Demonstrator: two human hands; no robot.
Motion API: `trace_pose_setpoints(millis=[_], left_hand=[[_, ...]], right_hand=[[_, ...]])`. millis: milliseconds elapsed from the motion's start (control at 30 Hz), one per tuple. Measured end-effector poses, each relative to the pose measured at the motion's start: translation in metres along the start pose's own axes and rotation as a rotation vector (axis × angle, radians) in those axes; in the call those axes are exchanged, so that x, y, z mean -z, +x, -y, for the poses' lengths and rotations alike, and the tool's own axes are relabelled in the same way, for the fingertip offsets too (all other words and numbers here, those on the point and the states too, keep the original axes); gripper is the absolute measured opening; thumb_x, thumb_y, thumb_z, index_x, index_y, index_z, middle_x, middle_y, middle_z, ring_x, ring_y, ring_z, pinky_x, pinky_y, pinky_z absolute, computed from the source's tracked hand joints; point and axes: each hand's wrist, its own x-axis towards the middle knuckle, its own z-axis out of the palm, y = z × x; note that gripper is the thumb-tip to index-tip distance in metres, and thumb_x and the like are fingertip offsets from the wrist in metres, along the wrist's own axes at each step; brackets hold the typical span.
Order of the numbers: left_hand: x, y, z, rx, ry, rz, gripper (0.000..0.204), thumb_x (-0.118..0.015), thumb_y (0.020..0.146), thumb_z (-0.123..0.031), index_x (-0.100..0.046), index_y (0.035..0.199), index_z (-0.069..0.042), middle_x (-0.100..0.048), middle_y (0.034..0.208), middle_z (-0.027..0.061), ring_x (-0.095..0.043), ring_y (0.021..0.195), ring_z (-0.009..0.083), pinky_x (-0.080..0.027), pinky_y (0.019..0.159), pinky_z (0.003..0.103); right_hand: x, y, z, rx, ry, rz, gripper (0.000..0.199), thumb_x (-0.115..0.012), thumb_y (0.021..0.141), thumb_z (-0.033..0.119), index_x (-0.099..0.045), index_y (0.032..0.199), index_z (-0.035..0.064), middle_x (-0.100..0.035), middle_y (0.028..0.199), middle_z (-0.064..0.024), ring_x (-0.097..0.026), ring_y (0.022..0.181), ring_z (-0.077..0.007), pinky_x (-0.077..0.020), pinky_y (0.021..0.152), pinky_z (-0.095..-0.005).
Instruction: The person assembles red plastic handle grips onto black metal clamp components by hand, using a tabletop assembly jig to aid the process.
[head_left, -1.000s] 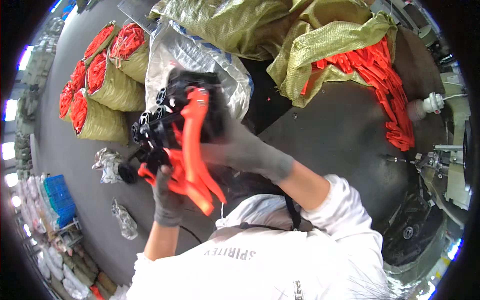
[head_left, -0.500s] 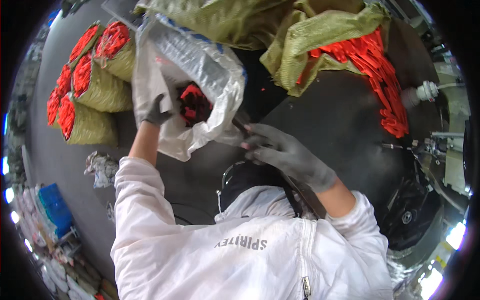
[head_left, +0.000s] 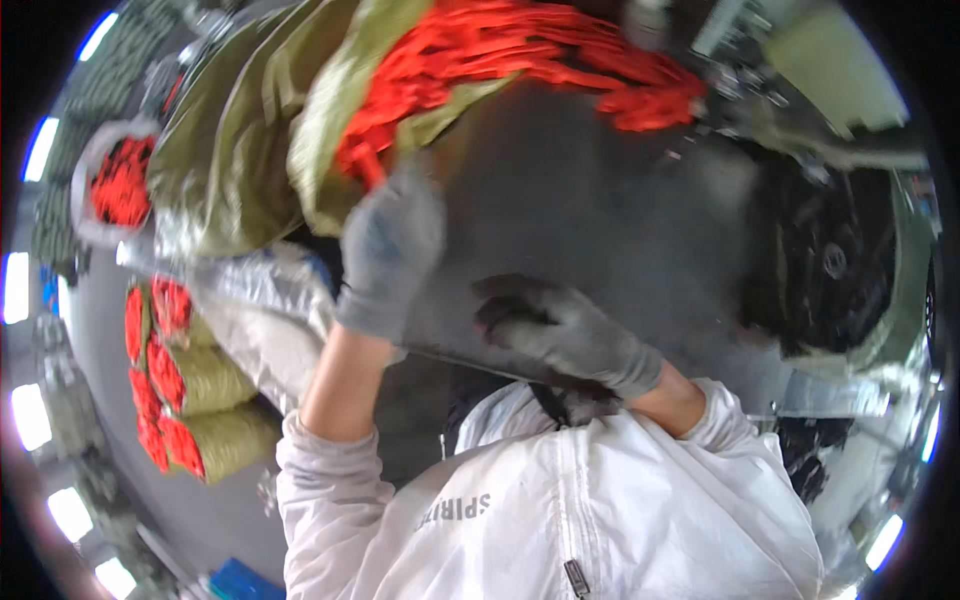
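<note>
My left hand (head_left: 393, 245), in a grey glove, is stretched up to the mouth of an olive woven sack (head_left: 318, 165). Its blurred fingers meet the edge of a heap of flat red pieces (head_left: 470, 50) that spills out of the sack; whether they grip one, I cannot tell. My right hand (head_left: 590, 340), gloved alike, is in front of my chest, above the dark table. Its fingers are apart and point left; their tips look dark and smeared, and no held thing can be made out.
A white sack (head_left: 270, 330) lies left of my left forearm. Olive sacks of red pieces (head_left: 215, 375) stand beyond it, and a pale bag of red and black pieces (head_left: 120, 185) is at far left. A black bundle (head_left: 830, 250) is at right, on the dark table (head_left: 600, 210).
The view has swung right. My left hand has left the white sack and moved to the red pieces at the olive sack's mouth. My right hand is now away from the white sack's rim.
</note>
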Motion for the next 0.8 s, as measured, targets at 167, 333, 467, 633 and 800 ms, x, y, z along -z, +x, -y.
trace_pose_setpoints(millis=[167, 333, 467, 633, 800], left_hand=[[-0.06, 0.049, 0.054, 0.382, 0.302, 0.484, 0.071, -0.066, 0.097, -0.042, -0.041, 0.15, -0.002, -0.068, 0.126, 0.0229, -0.074, 0.097, 0.0338, -0.058, 0.083, 0.048], [-0.084, 0.051, 0.017, 0.248, 0.131, 0.188, 0.09, -0.067, 0.096, -0.033, -0.014, 0.163, -0.004, -0.056, 0.14, 0.0319, -0.062, 0.117, 0.046, -0.052, 0.093, 0.053], [-0.072, 0.058, -0.042, -0.026, -0.019, -0.004, 0.077, -0.06, 0.099, -0.016, -0.018, 0.163, -0.007, -0.055, 0.142, 0.0318, -0.061, 0.119, 0.0467, -0.05, 0.097, 0.055], [-0.1, 0.088, -0.08, -0.126, -0.089, -0.053, 0.064, -0.058, 0.1, -0.007, -0.03, 0.158, 0.001, -0.044, 0.156, 0.0275, -0.055, 0.131, 0.0434, -0.045, 0.109, 0.048], [-0.085, 0.127, -0.12, -0.399, -0.096, -0.12, 0.042, -0.057, 0.104, -0.029, -0.059, 0.135, 0.0, -0.064, 0.123, 0.0247, -0.064, 0.108, 0.0385, -0.052, 0.09, 0.047]], right_hand=[[0.071, -0.083, 0.01, 0.115, -0.106, -0.153, 0.044, -0.064, 0.1, 0.008, -0.055, 0.143, -0.001, -0.07, 0.12, -0.0095, -0.066, 0.106, -0.0149, -0.0513, 0.097, -0.03], [0.15, -0.19, -0.006, 0.227, -0.289, -0.809, 0.034, -0.07, 0.096, 0.012, -0.066, 0.128, 0.0011, -0.072, 0.11, -0.0131, -0.07, 0.093, -0.0162, -0.056, 0.08, -0.029], [0.187, -0.266, 0.024, 0.181, -0.505, -1.25, 0.036, -0.072, 0.092, 0.009, -0.067, 0.127, 0.0025, -0.072, 0.109, -0.0123, -0.07, 0.086, -0.0177, -0.057, 0.076, -0.0314], [0.279, -0.296, 0.035, -0.27, -1.506, -1.609, 0.055, -0.069, 0.092, 0.024, -0.052, 0.143, 0.0094, -0.069, 0.111, -0.0227, -0.068, 0.092, -0.0453, -0.0538, 0.083, -0.054], [0.311, -0.28, 0.045, -0.198, -1.44, -1.481, 0.054, -0.064, 0.093, 0.023, -0.046, 0.143, 0.0115, -0.071, 0.097, -0.0261, -0.071, 0.091, -0.0433, -0.0572, 0.081, -0.0542]])
